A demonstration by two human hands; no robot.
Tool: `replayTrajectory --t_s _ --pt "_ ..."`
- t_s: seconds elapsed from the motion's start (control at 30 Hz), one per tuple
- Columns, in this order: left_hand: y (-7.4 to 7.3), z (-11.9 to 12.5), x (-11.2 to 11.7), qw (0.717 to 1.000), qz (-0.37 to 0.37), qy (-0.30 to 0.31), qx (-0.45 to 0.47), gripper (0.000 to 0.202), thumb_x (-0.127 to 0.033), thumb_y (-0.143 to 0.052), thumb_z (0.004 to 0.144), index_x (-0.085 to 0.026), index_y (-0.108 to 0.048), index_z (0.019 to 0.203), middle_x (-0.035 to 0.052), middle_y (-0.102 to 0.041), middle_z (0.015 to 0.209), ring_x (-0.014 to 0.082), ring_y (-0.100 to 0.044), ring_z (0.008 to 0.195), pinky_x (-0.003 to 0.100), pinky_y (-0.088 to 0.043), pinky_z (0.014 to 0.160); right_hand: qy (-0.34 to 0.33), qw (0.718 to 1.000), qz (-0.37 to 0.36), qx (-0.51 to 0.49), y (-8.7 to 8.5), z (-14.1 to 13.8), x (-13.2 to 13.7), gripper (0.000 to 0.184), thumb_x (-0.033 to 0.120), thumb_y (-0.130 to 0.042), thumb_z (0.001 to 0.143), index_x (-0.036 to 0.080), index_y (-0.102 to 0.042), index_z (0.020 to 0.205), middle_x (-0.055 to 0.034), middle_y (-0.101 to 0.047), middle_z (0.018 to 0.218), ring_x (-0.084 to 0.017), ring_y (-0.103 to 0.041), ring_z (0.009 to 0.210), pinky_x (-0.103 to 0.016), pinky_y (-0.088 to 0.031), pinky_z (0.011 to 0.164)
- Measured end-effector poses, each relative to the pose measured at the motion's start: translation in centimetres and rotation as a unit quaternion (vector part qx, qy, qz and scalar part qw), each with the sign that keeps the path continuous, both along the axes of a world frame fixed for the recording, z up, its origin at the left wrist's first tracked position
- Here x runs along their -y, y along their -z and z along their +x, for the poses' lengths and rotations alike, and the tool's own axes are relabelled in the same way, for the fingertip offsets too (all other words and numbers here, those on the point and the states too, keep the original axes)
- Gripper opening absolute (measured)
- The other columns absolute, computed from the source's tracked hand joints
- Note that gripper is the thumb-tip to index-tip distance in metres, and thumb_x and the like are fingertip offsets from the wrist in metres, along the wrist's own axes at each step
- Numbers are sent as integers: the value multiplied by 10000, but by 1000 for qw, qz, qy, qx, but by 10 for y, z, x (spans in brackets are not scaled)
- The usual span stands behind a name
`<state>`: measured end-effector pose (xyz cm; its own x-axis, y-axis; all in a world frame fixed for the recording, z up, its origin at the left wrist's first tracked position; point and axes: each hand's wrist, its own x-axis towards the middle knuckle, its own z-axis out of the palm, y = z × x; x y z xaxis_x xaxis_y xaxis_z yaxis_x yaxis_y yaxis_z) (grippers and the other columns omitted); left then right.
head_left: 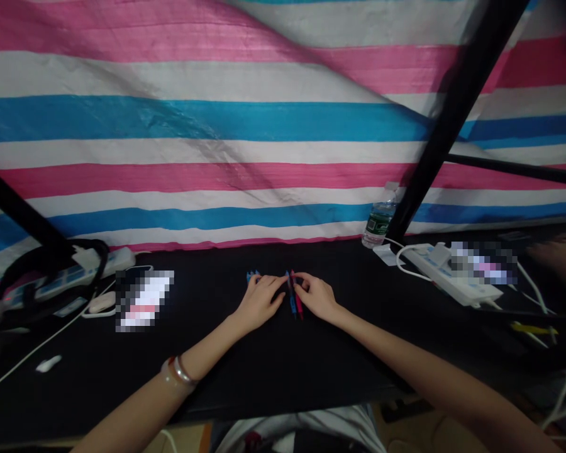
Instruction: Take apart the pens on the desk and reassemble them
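Two pens stand out between my hands on the black table, a blue pen [292, 302] and a red pen [299, 307], side by side and pointing away from me. My right hand [318, 296] has its fingers curled at the red pen's far part. Flat on the table, my left hand [261, 299] stretches its fingers toward the top of the blue pen, thumb apart. Several blue pen ends [253, 275] poke out beyond the left hand, which covers the rest of them. A bracelet [183, 371] circles my left wrist.
A water bottle [380, 217] stands at the back right, near a power strip [453, 277] with cables. On the left lie another power strip [80, 274], a blurred-out phone [144, 302] and a white earbud [48, 363]. Another person's hand [559, 258] is at far right.
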<state>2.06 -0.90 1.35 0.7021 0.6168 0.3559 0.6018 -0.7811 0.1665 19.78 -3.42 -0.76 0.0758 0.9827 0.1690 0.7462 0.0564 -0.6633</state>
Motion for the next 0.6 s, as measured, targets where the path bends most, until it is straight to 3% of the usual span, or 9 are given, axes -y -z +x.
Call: replayTrajectory --t_s 0.17,0.27,0.6 --pt "-2 -5 -6 990 23 -141 11 307 -265 -402 862 -207 -504 1145 47 -620 901 209 -543 874 361 -312 782 -1 1000 -3 5 -2 -1 1 292 304 -468 821 253 -580 1086 28 -598 664 -120 -542 637 -210 -319 558" --pt "-2 -9 -11 982 16 -190 7 287 -271 -426 844 -210 -521 1107 29 -617 833 210 -548 840 347 -312 741 -2 1000 -3 9 -2 0 0 283 303 -467 824 255 -575 1081 30 -592 663 -121 -539 645 -209 -316 561" --pt "5 -11 -17 983 -7 -185 -5 314 -259 -472 802 -207 -513 1109 52 -606 911 235 -529 893 337 -360 725 -11 1000 8 27 -1 -1 -1 292 288 -456 832 244 -550 1104 26 -605 704 -124 -546 688 -216 -312 575"
